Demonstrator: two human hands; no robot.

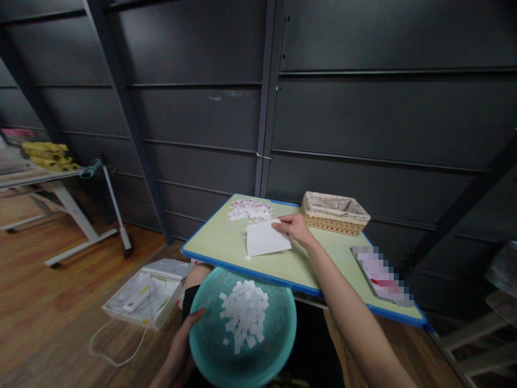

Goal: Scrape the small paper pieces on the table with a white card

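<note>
My left hand (186,337) grips the left rim of a teal plastic basket (280,345), its thumb over the edge and its other fingers hidden beneath. Many small white paper pieces (244,312) lie heaped in the basket, which is held over my lap at the table's front edge. Over the tabletop, my right hand (294,227) pinches the upper right corner of a white sheet of paper (266,240), which is tilted up. Just behind the sheet is a pile of white and pinkish paper scraps (249,209).
The pale green table (218,231) has a blue edge. A lined wicker basket (335,213) stands at its back right, and a flat item (382,277), partly pixelated, lies at the right. An open white box (141,296) with a cord sits on the floor at left. A dark panelled wall (202,108) rises behind.
</note>
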